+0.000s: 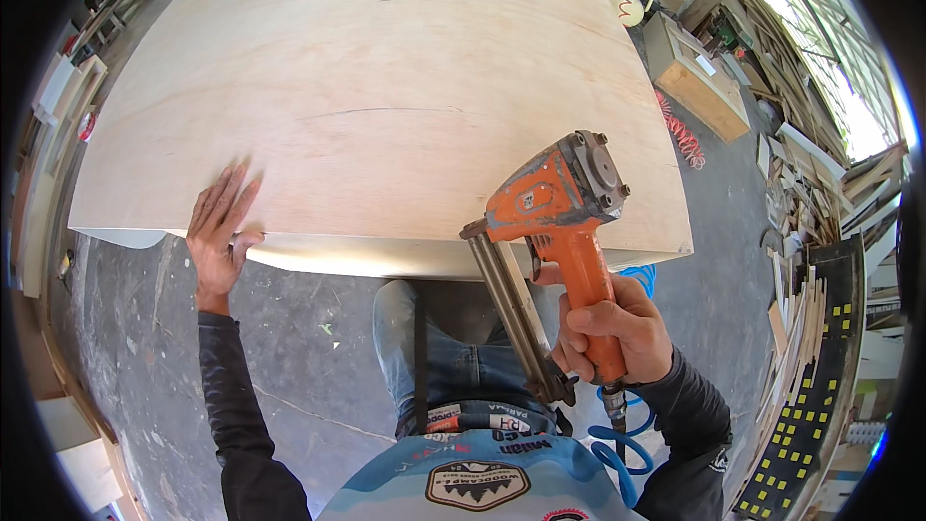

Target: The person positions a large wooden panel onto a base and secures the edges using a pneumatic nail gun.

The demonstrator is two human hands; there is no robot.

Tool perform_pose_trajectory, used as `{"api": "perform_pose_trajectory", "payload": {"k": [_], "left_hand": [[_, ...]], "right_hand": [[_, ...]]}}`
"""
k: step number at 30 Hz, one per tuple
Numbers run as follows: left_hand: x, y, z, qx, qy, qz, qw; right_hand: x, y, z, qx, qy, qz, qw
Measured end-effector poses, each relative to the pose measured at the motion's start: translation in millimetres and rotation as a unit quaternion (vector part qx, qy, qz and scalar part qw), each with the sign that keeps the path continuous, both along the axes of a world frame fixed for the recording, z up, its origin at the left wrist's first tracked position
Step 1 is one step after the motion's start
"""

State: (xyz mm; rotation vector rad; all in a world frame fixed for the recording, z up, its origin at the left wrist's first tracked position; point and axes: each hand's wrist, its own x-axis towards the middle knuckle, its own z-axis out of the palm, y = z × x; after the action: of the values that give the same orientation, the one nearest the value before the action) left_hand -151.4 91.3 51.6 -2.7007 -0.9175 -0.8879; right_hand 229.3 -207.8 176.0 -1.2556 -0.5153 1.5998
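Left hand (pixel 221 232): fingers spread flat, pressing the near left edge of the large pale plywood sheet (pixel 386 87).
Right hand (pixel 614 328): fist wrapped tight around the orange pneumatic nail gun (pixel 559 222) handle, nose at the sheet's near edge.
Hose: coiled blue air hose (pixel 617 444) hangs below the gun.

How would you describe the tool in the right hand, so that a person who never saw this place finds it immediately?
Start at the large pale plywood sheet that fills the middle of the view and follow its near edge to the right. There the right hand grips an orange nail gun with a long metal magazine, its nose at the sheet's edge. It is the only bright orange tool, with a blue coiled hose below the handle.
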Motion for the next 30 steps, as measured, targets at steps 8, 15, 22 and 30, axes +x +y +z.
{"api": "perform_pose_trajectory", "payload": {"k": [8,15,22,30], "left_hand": [[-7.2,4.5,-4.0,0.002,0.007,-0.015,1.0],[-7.7,4.4,-7.0,0.007,0.004,-0.01,1.0],[-1.6,0.7,-1.1,0.004,-0.001,-0.011,1.0],[7.7,-2.8,3.0,0.009,-0.023,-0.009,1.0]], "right_hand": [[-6.8,7.5,-2.5,-0.001,-0.007,-0.002,1.0],[-8.1,7.7,0.2,-0.001,-0.016,0.006,1.0],[-5.3,8.5,-2.7,0.017,-0.011,0.016,1.0],[-6.4,9.2,2.5,-0.005,-0.047,0.013,0.999]]}}
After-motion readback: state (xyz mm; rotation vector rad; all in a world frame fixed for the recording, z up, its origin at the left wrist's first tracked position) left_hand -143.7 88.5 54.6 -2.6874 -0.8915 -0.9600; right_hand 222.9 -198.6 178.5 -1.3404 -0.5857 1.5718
